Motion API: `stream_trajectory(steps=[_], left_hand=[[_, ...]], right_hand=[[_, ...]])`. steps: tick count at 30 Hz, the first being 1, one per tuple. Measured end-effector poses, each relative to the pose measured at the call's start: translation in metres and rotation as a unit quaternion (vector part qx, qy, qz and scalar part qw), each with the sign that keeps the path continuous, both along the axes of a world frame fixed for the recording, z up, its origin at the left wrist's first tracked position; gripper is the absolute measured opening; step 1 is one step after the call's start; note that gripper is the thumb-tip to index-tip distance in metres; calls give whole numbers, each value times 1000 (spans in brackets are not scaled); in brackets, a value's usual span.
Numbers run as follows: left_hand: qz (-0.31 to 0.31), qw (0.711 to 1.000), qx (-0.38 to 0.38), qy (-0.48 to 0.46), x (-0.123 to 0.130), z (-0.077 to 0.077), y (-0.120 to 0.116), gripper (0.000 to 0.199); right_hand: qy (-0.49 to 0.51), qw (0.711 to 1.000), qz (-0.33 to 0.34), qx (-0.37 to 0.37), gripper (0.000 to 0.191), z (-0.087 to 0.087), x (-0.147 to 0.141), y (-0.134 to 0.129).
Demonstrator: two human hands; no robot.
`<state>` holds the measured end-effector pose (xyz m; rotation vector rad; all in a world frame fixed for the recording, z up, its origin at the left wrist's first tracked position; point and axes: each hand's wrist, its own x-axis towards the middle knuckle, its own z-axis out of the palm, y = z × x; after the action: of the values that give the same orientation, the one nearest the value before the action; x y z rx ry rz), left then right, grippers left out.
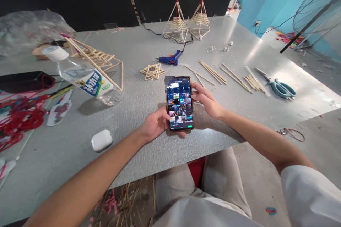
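Note:
A smartphone (180, 104) is held upright over the near part of the table, its lit screen showing a grid of small pictures. My left hand (157, 123) grips its lower left side, with the thumb at the edge and fingertips showing beneath the bottom. Along the upper right edge, the fingers of my right hand (206, 100) are closed on the phone. Just beyond it lie a star-shaped lattice of wooden sticks (153, 72) and a blue glue gun (170, 57).
Loose sticks (213, 72) and teal-handled scissors (279, 87) lie to the right. Two stick pyramids (176, 25) stand at the back. Leftward are a plastic bottle (87, 78), another stick frame (98, 58), a white earbud case (101, 140) and red cords (16, 120).

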<state>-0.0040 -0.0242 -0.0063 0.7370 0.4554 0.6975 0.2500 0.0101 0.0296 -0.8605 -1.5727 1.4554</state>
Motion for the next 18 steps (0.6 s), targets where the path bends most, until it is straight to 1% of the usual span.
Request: stream_trajectory(steps=[5, 9, 14, 18], left_hand=[[0, 1000, 0, -5, 1, 1, 1, 57], [-4, 1000, 1, 6, 1, 1, 2, 63], [16, 999, 5, 43, 1, 3, 0, 70], [11, 998, 11, 69, 3, 7, -3, 70]], right_hand=[[5, 1000, 1, -5, 39, -1, -1, 0], [2, 1000, 4, -7, 38, -1, 0, 0], [1, 1000, 5, -2, 40, -2, 1, 2], [-2, 1000, 2, 2, 38, -3, 1, 2]])
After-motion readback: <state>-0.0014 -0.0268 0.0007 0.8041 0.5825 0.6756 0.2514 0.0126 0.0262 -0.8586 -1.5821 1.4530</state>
